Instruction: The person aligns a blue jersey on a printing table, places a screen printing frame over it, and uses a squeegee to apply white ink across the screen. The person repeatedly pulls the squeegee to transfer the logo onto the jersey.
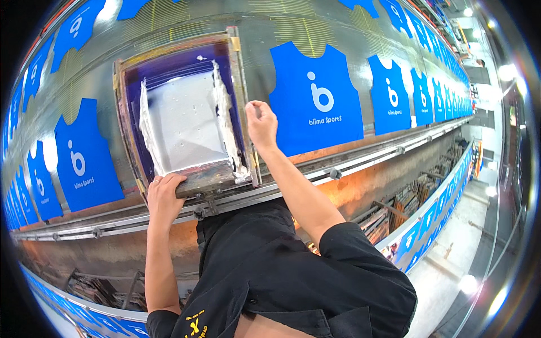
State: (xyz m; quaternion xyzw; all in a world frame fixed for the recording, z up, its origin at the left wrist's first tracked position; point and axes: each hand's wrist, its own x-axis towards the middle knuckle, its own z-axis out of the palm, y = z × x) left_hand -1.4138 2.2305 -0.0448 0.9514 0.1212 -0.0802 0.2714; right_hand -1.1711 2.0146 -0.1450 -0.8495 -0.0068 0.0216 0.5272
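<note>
A screen printing frame (120,107) with a purple mesh border lies on the long table in front of me. White ink (189,121) covers its middle, with thick ridges along both sides. Across its near end lies a dark, ink-stained squeegee (207,176). My left hand (164,194) is closed round the squeegee's left end, fingers on top. Beside the frame's right edge, my right hand (262,127) is raised with its fingers curled closed; what is inside them, if anything, is hidden. Right of that hand lies a flat blue vest-shaped fabric piece (338,121) with a white print.
More printed blue pieces (87,158) lie in rows on the grey table (253,56), left, right and far side. A metal rail (360,160) with small stops (335,174) runs along the near edge. Below it, several stored frames (411,200) stand on a lower shelf.
</note>
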